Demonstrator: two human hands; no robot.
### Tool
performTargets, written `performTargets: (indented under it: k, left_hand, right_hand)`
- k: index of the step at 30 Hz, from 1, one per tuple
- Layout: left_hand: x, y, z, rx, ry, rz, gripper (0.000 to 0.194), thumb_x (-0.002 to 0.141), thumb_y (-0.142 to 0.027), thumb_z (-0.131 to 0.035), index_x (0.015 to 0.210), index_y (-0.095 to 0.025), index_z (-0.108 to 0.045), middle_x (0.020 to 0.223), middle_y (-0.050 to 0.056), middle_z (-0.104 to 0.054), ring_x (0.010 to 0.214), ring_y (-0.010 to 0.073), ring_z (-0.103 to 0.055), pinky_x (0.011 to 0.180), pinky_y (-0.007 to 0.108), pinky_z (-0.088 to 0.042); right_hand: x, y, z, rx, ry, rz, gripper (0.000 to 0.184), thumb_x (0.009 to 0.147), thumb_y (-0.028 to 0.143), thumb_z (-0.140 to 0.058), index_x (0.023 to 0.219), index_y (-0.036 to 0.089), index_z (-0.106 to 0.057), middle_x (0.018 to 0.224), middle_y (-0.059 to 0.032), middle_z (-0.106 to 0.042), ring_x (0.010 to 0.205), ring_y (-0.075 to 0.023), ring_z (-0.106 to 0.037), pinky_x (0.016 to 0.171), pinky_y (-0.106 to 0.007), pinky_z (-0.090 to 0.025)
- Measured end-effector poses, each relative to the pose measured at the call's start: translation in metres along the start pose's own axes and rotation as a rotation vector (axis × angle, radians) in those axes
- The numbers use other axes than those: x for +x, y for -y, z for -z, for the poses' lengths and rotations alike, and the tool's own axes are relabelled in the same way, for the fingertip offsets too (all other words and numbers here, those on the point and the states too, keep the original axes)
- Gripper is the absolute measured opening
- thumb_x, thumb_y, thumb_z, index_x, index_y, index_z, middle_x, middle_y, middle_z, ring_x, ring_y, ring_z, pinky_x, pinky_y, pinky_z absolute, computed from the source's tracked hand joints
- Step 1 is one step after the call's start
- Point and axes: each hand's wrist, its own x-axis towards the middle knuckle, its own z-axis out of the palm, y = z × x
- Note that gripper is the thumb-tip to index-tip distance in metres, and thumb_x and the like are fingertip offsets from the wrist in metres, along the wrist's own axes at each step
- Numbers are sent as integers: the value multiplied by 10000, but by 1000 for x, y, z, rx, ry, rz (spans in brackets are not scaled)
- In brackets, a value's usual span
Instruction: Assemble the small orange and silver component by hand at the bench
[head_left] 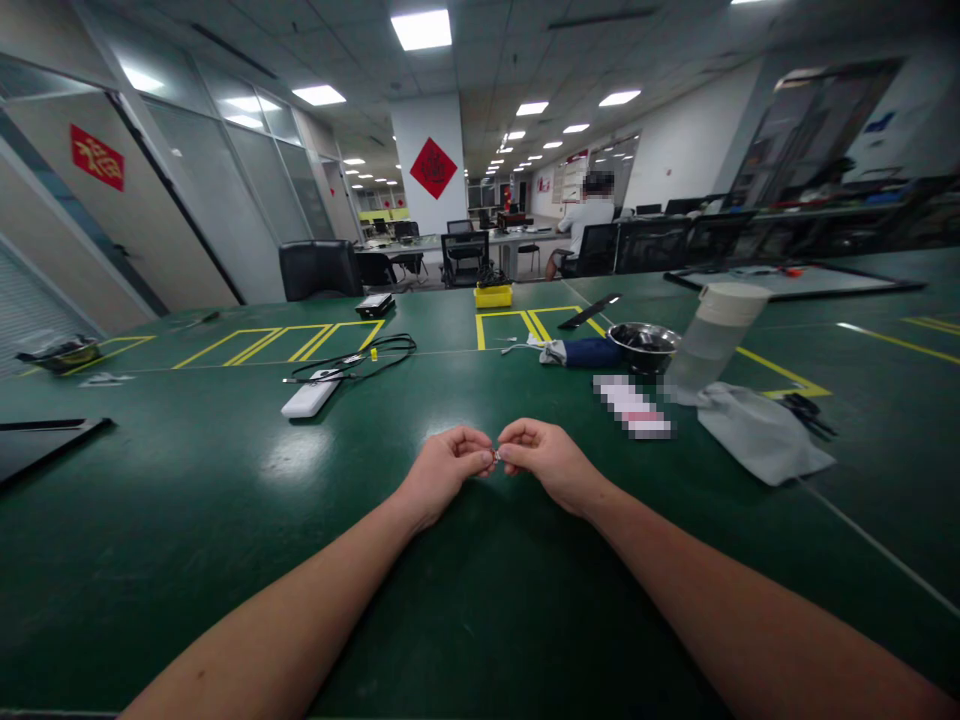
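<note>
My left hand (448, 468) and my right hand (549, 460) meet fingertip to fingertip just above the green table (495, 590). Pinched between them is a tiny shiny silvery piece (496, 457), too small to name. Both thumbs and forefingers are closed on it, and the fingers cover most of it. Beyond the left hand lies a white power bank (311, 396) with a black cable (390, 346) looped over its far end. To the right of the right hand is a blurred-out pinkish-white item (634, 406).
At right stand a steel bowl (646, 345), a translucent bottle (712, 340) and a grey pouch (761, 430). A dark blue folded umbrella-like item (589, 352) lies beside the bowl. A yellow box (493, 296) sits at the far edge. One person (589, 225) sits in the background.
</note>
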Motion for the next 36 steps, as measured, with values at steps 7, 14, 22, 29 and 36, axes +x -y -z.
performTargets:
  k: [7,14,22,29,36]
  left_hand:
    - [-10,-8,-9,388,59,-175,282,793,-253,-642,1066,-185,-619,793,22,-678,696,135,-619,661,242,-468]
    - [-11,-12,-2,674,-39,-332,258,826,-263,-611,1077,-219,-647,759,3,-664,686,140,-596,679,242,-429]
    - [-12,-12,1,699,-110,-392,266,795,-286,-661,1050,-213,-633,735,-1,-656,654,134,-589,645,229,-433]
    - [-11,-10,1,688,-134,-420,267,794,-303,-669,1047,-223,-639,738,1,-666,656,135,-598,654,232,-442]
    - [-10,-12,2,690,-142,-414,247,787,-282,-679,1018,-209,-632,721,-5,-655,644,127,-594,625,219,-437]
  right_hand:
    - [-1,2,-2,93,24,-35,254,739,343,-726,835,151,-589,661,7,-601,530,-98,-541,533,-231,-412]
    - [-5,7,-5,295,138,-86,345,872,508,-527,951,178,-586,811,-44,-633,598,-139,-611,575,-274,-475]
    - [-6,4,-2,346,231,-40,300,788,256,-657,1073,191,-588,870,-46,-650,717,-157,-637,707,-317,-502]
    - [-8,8,-5,331,217,-1,362,723,224,-717,1064,193,-598,906,-44,-646,746,-154,-632,734,-324,-507]
    - [-9,9,-8,298,208,11,404,704,192,-738,1081,190,-591,933,-50,-645,779,-149,-632,755,-314,-511]
